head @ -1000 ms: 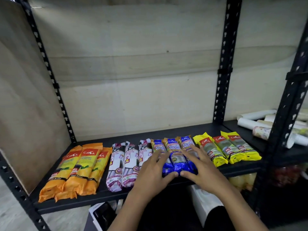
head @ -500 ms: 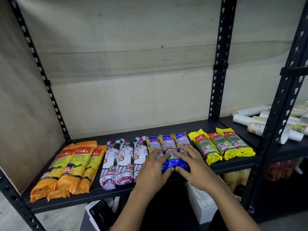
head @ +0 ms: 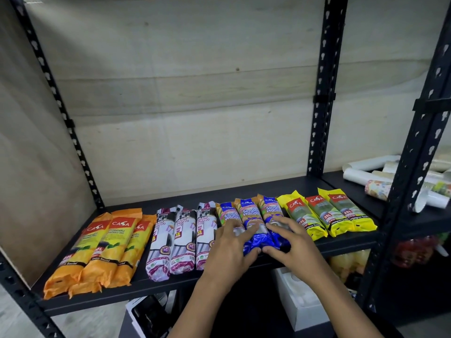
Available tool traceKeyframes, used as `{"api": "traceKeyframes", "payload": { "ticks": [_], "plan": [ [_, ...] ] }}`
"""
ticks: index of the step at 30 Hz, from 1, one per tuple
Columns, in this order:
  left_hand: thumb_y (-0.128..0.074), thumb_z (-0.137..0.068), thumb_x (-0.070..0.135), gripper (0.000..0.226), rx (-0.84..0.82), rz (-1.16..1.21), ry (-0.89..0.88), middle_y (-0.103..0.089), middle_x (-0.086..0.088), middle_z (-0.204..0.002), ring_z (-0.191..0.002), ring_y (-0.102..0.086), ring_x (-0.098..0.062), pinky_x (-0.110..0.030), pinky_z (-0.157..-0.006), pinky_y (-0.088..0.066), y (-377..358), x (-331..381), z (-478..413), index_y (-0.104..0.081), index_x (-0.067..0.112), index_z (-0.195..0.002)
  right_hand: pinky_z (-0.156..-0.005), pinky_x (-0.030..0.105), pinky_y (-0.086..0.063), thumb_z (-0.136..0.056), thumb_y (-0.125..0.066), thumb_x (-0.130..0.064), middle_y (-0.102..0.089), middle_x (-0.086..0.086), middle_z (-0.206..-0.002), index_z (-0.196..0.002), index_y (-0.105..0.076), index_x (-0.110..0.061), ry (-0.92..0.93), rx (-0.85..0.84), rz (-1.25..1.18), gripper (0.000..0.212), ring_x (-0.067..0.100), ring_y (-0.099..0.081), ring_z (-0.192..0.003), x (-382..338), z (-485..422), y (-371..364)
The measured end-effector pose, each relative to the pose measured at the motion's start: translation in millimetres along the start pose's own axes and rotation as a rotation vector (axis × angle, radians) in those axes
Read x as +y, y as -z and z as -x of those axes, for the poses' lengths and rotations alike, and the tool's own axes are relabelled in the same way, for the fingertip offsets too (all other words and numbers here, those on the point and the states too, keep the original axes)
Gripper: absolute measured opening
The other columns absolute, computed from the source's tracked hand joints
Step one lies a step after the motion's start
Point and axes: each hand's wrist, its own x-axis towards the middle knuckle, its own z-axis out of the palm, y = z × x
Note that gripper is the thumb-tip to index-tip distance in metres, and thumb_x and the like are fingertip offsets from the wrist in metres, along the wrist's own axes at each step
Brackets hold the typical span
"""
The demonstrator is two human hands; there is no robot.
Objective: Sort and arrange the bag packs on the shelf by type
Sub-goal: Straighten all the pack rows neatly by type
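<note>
Blue bag packs [head: 247,212] are lying at lower centre, left hand [head: 230,250] and right hand [head: 292,242] cupping them with curled fingers.

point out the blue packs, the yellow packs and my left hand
blue packs [head: 247,211], head view, label of the middle pack above the fingers
yellow packs [head: 325,213], head view, label of the middle pack
left hand [head: 228,247], head view, back of the hand
</note>
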Motion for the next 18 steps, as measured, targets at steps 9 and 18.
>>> {"api": "traceKeyframes", "payload": {
  "ticks": [9,18],
  "plan": [
    [-0.057,-0.093,0.055,0.054,-0.018,0.058,-0.005,-0.026,0.002,-0.15,-0.14,-0.03,-0.021,-0.036,-0.111,-0.038,-1,4,0,-0.042,0.048,-0.145,-0.105,0.023,-0.042,-0.077,-0.079,-0.049,-0.04,-0.019,-0.141,-0.128,-0.062,-0.037,-0.006,-0.079,0.019,0.055,0.0,-0.035,-0.133,3,-1,15],
    [-0.048,-0.087,0.068,0.056,0.137,0.07,-0.01,-0.037,0.005,-0.142,-0.133,-0.041,-0.014,-0.036,-0.105,-0.045,-2,10,-3,-0.05,0.045,-0.138,-0.106,0.018,-0.033,-0.087,-0.064,-0.055,-0.028,-0.035,-0.147,-0.136,-0.051,-0.044,0.019,-0.064,0.017,0.052,-0.011,-0.024,-0.139,-13,11,42]
  ]
}}
